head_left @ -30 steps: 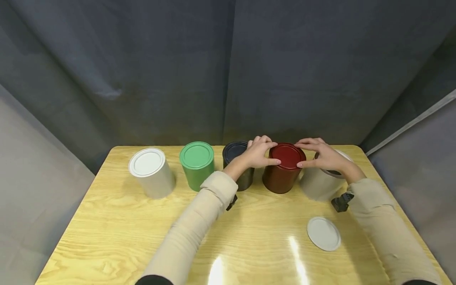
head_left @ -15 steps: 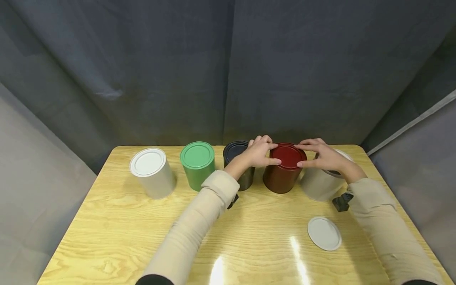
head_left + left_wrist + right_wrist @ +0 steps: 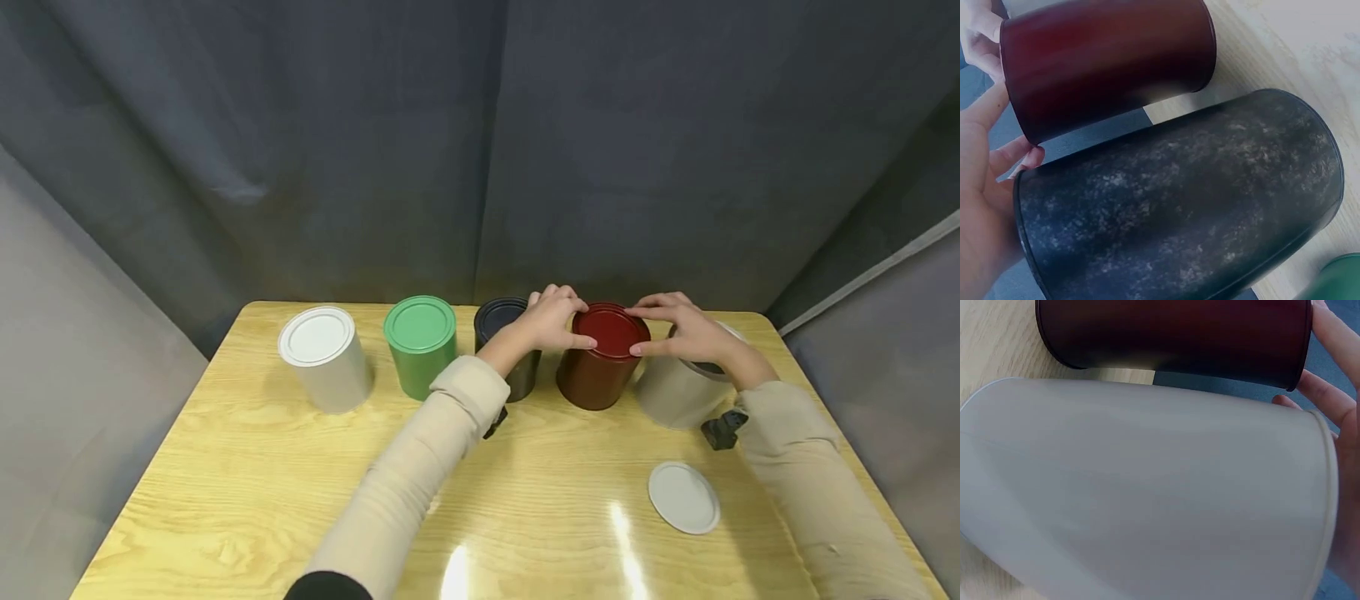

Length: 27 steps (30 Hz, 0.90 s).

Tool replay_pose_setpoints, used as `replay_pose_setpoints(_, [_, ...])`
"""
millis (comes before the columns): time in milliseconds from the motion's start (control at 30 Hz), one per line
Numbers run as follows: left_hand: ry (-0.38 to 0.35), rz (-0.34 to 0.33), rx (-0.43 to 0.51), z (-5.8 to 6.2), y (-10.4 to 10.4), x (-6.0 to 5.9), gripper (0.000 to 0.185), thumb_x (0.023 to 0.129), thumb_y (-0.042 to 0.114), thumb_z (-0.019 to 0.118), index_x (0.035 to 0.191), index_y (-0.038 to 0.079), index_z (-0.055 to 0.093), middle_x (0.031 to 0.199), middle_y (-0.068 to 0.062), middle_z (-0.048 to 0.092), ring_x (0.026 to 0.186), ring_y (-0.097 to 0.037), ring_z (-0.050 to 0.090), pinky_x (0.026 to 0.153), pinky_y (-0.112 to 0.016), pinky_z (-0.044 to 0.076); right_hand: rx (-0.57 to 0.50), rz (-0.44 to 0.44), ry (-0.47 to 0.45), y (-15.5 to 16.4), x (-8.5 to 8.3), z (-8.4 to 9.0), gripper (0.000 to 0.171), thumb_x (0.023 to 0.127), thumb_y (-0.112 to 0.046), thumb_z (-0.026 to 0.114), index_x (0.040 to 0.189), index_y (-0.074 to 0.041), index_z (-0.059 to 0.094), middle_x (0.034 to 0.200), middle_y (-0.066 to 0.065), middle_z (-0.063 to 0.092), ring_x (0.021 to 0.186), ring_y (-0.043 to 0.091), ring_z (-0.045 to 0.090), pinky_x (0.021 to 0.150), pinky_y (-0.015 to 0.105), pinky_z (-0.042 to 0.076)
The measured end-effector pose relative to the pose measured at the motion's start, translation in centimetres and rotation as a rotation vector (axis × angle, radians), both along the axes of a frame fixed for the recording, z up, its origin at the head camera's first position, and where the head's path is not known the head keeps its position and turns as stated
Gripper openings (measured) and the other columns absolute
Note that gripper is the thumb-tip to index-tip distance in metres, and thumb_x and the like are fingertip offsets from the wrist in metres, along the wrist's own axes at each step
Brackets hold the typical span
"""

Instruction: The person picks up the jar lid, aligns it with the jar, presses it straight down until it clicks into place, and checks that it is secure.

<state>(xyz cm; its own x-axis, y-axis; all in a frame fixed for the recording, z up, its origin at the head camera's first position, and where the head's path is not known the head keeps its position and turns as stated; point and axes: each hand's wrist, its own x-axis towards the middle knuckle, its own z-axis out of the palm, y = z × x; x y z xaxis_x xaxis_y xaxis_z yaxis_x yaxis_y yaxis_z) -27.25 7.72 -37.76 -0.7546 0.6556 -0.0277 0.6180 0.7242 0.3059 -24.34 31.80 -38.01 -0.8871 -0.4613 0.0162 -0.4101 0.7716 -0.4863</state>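
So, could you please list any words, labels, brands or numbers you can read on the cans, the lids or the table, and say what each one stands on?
No readable text in any view.
White can, green can, black can, red can and open white can: plain, no label or print.
Loose lid: blank.
Table: only wood grain.
Left hand and right hand hold the red can's lid; nothing written there.
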Motion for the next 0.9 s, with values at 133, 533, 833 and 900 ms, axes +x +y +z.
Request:
replay_pose_setpoints(133, [-0.001, 0.004, 0.006, 0.1, 0.0, 0.0, 0.056, 0.082, 0.050, 0.059, 0.126, 0.016, 0.054, 0.120, 0.000, 0.048, 0.109, -0.016, 0.036, 0.083, -0.031, 0.028, 0.024, 0.002, 0.007, -0.1, -0.1, 0.3, 0.063, 0.075, -0.035, 0.074, 0.124, 0.000, 0.055, 0.124, 0.020, 0.045, 0.111, 0.034, 0.032, 0.069, 0.038, 0.043])
replay_pose_setpoints(533, [0.007, 0.030, -0.007, 0.1, -0.4, -0.2, 0.054, 0.082, 0.050, 0.060, 0.125, 0.019, 0.056, 0.119, 0.001, 0.049, 0.109, -0.016, 0.036, 0.081, -0.031, 0.028, 0.023, -0.004, -0.023, -0.4, -0.9, -0.1, 0.065, 0.075, -0.036, 0.074, 0.126, -0.001, 0.054, 0.123, 0.020, 0.045, 0.112, 0.035, 0.031, 0.076, 0.048, 0.040])
replay_pose_setpoints(833, [0.055, 0.023, -0.005, 0.4, -0.3, 0.6, 0.054, 0.086, 0.048, 0.056, 0.130, 0.018, 0.052, 0.121, 0.000, 0.047, 0.108, -0.016, 0.035, 0.081, -0.031, 0.028, -0.009, 0.006, 0.016, -0.2, -0.1, 0.3, 0.059, 0.080, -0.032, 0.070, 0.126, 0.001, 0.053, 0.123, 0.019, 0.044, 0.105, 0.031, 0.037, 0.068, 0.036, 0.046])
replay_pose_setpoints(900, [0.064, 0.016, 0.033, 0.5, -0.4, 0.9, 0.054, 0.086, 0.047, 0.055, 0.131, 0.018, 0.051, 0.122, 0.000, 0.047, 0.107, -0.016, 0.035, 0.081, -0.031, 0.028, -0.033, 0.003, 0.040, 0.0, 0.4, 0.3, 0.056, 0.082, -0.031, 0.068, 0.126, 0.000, 0.053, 0.122, 0.018, 0.045, 0.103, 0.030, 0.039, 0.068, 0.038, 0.045])
